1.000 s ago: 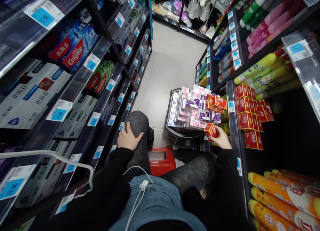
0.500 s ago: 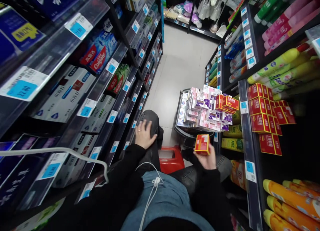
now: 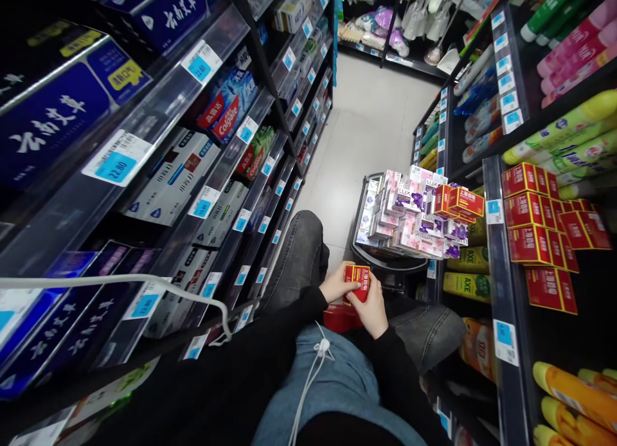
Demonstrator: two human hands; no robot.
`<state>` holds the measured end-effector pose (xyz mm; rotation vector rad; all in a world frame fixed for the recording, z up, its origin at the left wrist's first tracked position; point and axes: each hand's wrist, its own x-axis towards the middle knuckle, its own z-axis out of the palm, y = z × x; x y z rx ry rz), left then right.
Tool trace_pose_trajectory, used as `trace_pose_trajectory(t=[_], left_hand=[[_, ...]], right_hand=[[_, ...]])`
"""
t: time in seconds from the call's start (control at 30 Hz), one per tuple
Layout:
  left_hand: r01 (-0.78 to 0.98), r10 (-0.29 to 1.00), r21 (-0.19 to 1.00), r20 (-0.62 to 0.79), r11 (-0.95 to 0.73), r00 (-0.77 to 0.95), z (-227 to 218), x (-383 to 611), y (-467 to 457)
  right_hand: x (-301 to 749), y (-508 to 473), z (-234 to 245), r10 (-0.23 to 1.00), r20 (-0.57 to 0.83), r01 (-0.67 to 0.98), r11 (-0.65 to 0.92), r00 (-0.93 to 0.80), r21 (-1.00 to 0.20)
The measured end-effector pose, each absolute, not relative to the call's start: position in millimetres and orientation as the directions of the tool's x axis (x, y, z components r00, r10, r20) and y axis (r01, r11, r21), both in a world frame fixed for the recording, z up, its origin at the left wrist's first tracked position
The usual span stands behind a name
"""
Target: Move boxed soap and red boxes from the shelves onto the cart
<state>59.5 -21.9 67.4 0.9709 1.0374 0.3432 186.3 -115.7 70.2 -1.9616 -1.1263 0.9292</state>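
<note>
A small red soap box [image 3: 357, 277] with yellow edges and white lettering is held in front of my lap. My left hand [image 3: 335, 284] grips its left side, fingers closed on it. My right hand [image 3: 373, 308] holds the same box from the right and below, the thumb lying across its front. Beyond my hands, a dark basket [image 3: 391, 261] is heaped with pink, white and purple LUX soap boxes [image 3: 415, 222]. A few matching red boxes [image 3: 460, 202] lie on the right of that heap. More red soap boxes [image 3: 530, 209] are stacked on the right shelf.
The left shelf [image 3: 166, 118] carries toothpaste boxes behind price tags. Yellow AXE bottles [image 3: 466, 283] and orange bottles [image 3: 576, 394] stand or lie on the right shelves. A red stool [image 3: 337, 321] shows between my legs. A white cable [image 3: 144, 279] crosses at left.
My left hand has left my knee and taken hold of the red soap box. My right hand has brought the box left, in front of my lap. The view has shifted left.
</note>
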Motion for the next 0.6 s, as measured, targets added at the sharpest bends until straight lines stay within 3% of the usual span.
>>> trace_pose_trajectory(t=[0.17,0.3,0.4,0.5,0.6], left_hand=[[0.073,0.705,0.808,-0.551,0.585,0.446,53.8,56.8,-23.1],[-0.037,0.656,0.757,-0.539,0.652,0.527,58.1,55.3,-27.0],[-0.117,0.63,0.721,-0.501,0.683,0.593,66.5,54.2,-27.9],[-0.061,0.654,0.801,-0.44,0.596,0.616,73.8,52.6,-23.8],[0.043,0.617,0.862,-0.396,0.505,0.68,80.1,52.3,-17.8]], right_hand=[[196.6,-109.4,65.6,0.921,-0.291,0.379,-0.374,0.259,-0.846],[201.9,-107.7,63.7,0.903,-0.359,0.359,-0.425,0.238,-0.831],[209.2,-108.2,69.6,0.883,-0.442,0.252,-0.468,0.155,-0.847],[227.6,-107.6,83.3,0.887,-0.44,0.188,-0.46,0.139,-0.868],[253.7,-104.0,106.0,0.911,-0.381,0.238,-0.409,0.157,-0.881]])
